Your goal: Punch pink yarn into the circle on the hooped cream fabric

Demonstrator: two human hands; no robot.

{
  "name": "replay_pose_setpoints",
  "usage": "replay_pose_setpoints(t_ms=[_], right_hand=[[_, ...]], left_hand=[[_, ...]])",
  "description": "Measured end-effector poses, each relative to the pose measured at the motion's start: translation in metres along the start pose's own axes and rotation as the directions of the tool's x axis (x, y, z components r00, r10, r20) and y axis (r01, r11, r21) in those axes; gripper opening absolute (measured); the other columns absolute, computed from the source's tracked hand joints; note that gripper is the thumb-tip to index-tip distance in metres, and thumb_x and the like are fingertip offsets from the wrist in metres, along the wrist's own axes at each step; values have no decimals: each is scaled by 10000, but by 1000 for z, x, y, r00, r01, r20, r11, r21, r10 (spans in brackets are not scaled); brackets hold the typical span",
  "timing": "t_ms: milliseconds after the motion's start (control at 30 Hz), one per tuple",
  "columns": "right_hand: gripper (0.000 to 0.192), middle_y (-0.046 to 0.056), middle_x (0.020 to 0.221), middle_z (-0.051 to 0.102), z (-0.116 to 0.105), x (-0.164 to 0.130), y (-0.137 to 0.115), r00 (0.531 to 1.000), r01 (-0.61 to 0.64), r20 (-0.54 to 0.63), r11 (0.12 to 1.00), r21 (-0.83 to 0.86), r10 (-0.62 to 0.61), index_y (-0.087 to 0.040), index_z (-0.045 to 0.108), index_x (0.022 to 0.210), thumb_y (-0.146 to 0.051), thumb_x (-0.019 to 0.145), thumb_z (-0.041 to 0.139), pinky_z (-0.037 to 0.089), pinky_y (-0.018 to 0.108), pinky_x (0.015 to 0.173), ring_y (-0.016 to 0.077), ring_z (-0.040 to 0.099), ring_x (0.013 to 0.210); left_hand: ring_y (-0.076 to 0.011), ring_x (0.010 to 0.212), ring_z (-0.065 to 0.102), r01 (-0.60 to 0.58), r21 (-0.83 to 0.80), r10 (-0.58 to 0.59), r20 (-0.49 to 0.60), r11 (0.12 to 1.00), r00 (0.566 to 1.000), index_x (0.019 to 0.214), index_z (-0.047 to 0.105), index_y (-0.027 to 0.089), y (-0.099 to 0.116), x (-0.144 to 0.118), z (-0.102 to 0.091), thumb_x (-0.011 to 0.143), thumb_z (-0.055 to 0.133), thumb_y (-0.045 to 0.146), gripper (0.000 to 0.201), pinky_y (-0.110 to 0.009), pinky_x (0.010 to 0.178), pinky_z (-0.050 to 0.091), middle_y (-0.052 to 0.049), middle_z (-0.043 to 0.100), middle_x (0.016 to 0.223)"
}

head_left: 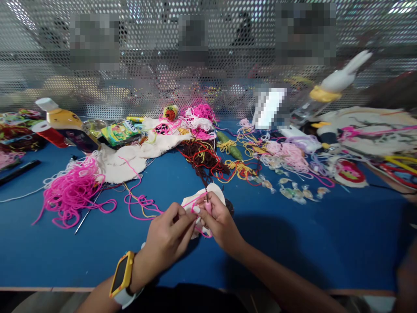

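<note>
My right hand (223, 224) is closed around a punch needle (208, 207) with a pink handle, its thin metal shaft pointing up and away from me. Close against it, my left hand (172, 230) pinches pink yarn (193, 203) between thumb and fingers. That strand trails left across the table. Below both hands lies a piece of white cloth (216, 190), partly covered by them. A dark round thing (230, 208) shows at the cloth's right edge. The fingers hide where yarn and tool meet.
A pink yarn heap (73, 191) and a thin metal rod (87, 214) lie left. Behind are a bottle (70, 126), cream cloth (122, 163), a snack bag (120, 131) and brown yarn (203, 156). Wrapped candies (295, 192) lie right. A perforated metal screen (146, 82) stands along the back.
</note>
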State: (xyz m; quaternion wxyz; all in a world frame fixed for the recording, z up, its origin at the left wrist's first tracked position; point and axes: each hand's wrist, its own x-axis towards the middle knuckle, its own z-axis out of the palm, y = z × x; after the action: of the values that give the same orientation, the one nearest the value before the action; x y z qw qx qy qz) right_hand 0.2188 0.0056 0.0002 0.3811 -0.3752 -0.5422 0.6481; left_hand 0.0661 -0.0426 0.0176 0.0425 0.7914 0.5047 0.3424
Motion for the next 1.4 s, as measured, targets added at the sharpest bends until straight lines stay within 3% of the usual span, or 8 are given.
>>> replay_pose_setpoints(t_ms=[167,367,700,933,1100,1400], right_hand=[[245,-63,625,436,0,2,-1,1000,-30,-3,996,83,31,-207,488,972,-380,827,582,327,189,447,61,369,474],[510,-28,783,544,-2,6,-4,997,-82,36,960,266,75,-220,441,1132,-317,713,717,314,182,437,51,406,509],[354,-46,713,525,-3,8,-3,981,-194,88,921,338,174,-184,530,1031,-303,742,695,270,183,425,15,353,445],[238,-84,615,426,-2,8,-3,992,-129,40,946,296,123,-187,505,915,-302,772,657,244,182,426,21,297,433],[221,-86,634,421,-2,5,1,996,-84,8,963,256,85,-205,434,870,-298,808,625,282,162,446,25,332,466],[265,-120,554,379,3,-1,-2,999,-49,-3,967,249,51,-224,351,871,-289,823,604,290,137,423,22,332,429]], left_hand=[[-98,617,491,31,-40,-31,1,999,1000,993,605,170,1,0,1,864,526,130,157,-210,536,435,-32,486,833],[-106,645,519,44,1,-44,-63,999,997,990,596,152,-3,1,-2,858,529,101,156,-217,561,457,-36,490,833],[-88,572,446,-26,129,36,-79,991,996,1054,604,175,-9,-3,2,868,548,139,198,-188,479,376,-27,505,814],[-84,555,444,-15,117,22,-62,993,998,1030,615,174,-7,-3,2,875,540,149,174,-189,474,376,-27,514,808],[-89,585,493,-4,30,4,-25,1000,1000,1057,606,171,-3,-2,1,859,569,164,202,-199,506,420,-41,540,848],[-83,559,469,-32,18,33,-81,999,996,1008,635,176,0,-4,1,815,616,125,201,-202,509,401,-17,551,778]])
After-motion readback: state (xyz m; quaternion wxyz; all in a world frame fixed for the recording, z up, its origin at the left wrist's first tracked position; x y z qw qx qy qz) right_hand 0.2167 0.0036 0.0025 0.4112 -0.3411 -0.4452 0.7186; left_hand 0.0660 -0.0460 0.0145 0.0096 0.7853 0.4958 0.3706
